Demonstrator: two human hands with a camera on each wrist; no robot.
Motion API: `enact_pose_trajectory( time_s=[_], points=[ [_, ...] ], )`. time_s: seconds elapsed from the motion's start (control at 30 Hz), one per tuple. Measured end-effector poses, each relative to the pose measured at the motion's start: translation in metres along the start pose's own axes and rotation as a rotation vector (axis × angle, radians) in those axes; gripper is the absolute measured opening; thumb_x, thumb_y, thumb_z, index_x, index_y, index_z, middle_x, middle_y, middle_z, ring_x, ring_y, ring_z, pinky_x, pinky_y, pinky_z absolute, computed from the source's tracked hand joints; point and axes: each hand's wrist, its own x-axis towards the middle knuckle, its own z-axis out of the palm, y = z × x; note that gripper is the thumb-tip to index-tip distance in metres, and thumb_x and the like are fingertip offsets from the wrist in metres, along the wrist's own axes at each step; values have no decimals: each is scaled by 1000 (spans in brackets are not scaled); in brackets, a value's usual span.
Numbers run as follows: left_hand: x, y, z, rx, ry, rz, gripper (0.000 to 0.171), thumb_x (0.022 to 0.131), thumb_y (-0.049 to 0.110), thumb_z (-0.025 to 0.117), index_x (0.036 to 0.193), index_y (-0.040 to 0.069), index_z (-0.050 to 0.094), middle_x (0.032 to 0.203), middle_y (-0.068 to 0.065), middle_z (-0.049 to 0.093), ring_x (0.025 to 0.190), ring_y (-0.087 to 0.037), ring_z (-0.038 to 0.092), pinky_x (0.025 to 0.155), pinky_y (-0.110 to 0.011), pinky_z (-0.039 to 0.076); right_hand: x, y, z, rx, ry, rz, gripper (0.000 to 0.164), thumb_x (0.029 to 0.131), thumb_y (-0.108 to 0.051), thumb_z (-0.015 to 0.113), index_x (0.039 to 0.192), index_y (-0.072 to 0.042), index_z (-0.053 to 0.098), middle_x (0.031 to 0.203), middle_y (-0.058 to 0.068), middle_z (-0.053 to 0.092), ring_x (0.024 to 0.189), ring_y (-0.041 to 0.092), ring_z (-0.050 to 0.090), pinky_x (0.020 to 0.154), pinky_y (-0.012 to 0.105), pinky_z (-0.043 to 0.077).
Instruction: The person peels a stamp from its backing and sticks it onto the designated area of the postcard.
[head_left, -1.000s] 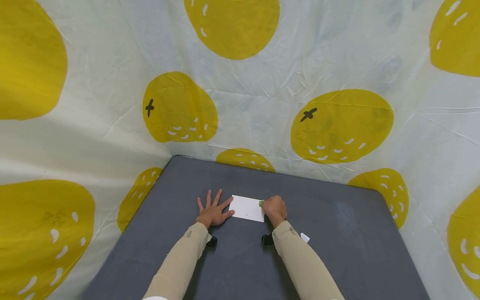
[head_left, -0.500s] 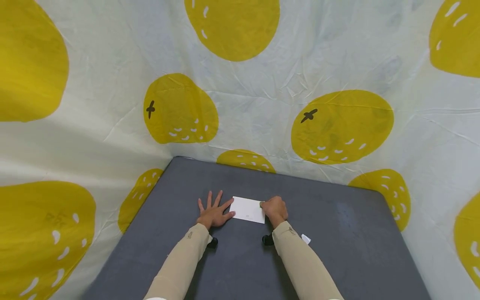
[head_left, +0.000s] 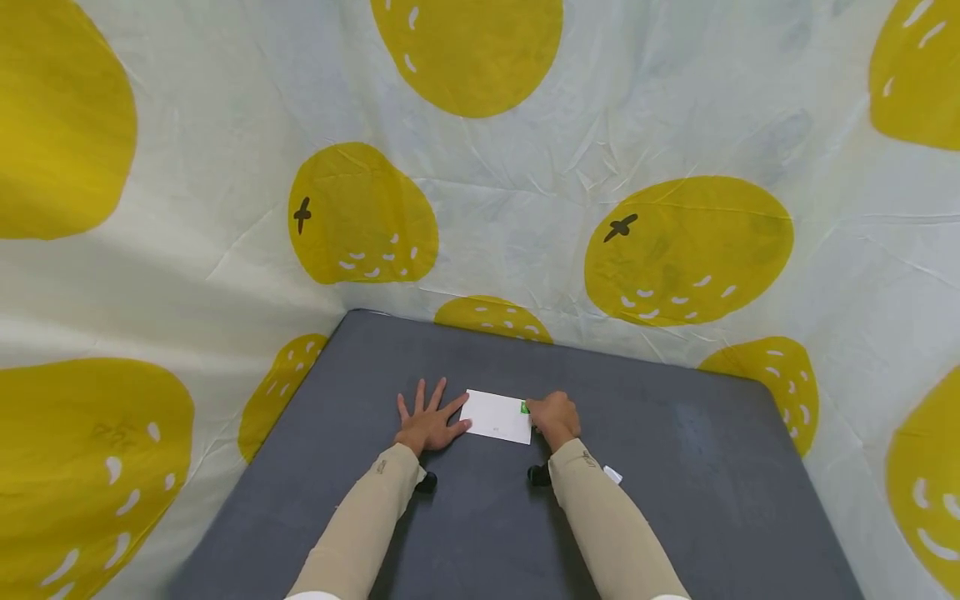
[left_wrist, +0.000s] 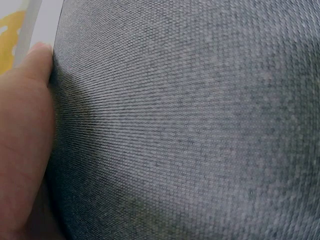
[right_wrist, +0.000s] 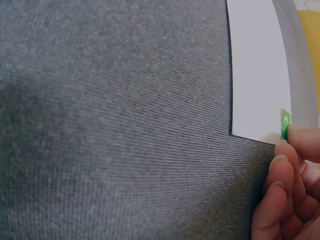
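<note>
A white envelope (head_left: 493, 416) lies flat on the dark grey padded surface. My left hand (head_left: 426, 425) rests palm down with fingers spread, its thumb and index fingertips at the envelope's left edge. The left wrist view catches only the thumb (left_wrist: 40, 60) touching the white edge. At the envelope's upper right corner, my right hand (head_left: 553, 417) holds a small green stamp (right_wrist: 285, 122) with the thumb on it and the other fingers curled. Part of the stamp is hidden by the thumb. The right wrist view shows the curled fingers (right_wrist: 280, 172) close to the envelope's right edge.
A small white scrap of paper (head_left: 612, 474) lies beside my right forearm. The grey surface (head_left: 697, 492) reaches back to a pale curtain (head_left: 510, 225) printed with yellow fruit. Dark camera mounts (head_left: 538, 476) hang under both wrists.
The green stamp showed, darkened to olive half a second ago, and shows bright green again now. My right hand has shifted very slightly to the right; the left hand stays in place.
</note>
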Motion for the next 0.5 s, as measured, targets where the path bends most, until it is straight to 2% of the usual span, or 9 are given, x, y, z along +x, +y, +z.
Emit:
enact_pose_trajectory(
  time_s=[0.27, 0.5],
  points=[
    [-4, 4, -6, -11, -17, 8, 70, 100, 75, 39, 163, 52, 19, 178, 3, -9, 160, -38, -28, 116, -75, -27, -6, 4, -5, 16, -5, -40, 43, 97, -34, 65, 60, -12, 66, 51, 1, 58, 49, 17, 56, 49, 32, 38],
    [-13, 9, -15, -8, -2, 17, 67, 104, 68, 41, 165, 45, 25, 179, -1, -2, 162, -42, -19, 119, -77, -19, -8, 7, -5, 0, 13, -125, 44, 95, -33, 69, 56, -15, 62, 51, 1, 59, 50, 18, 56, 47, 30, 36]
  ],
)
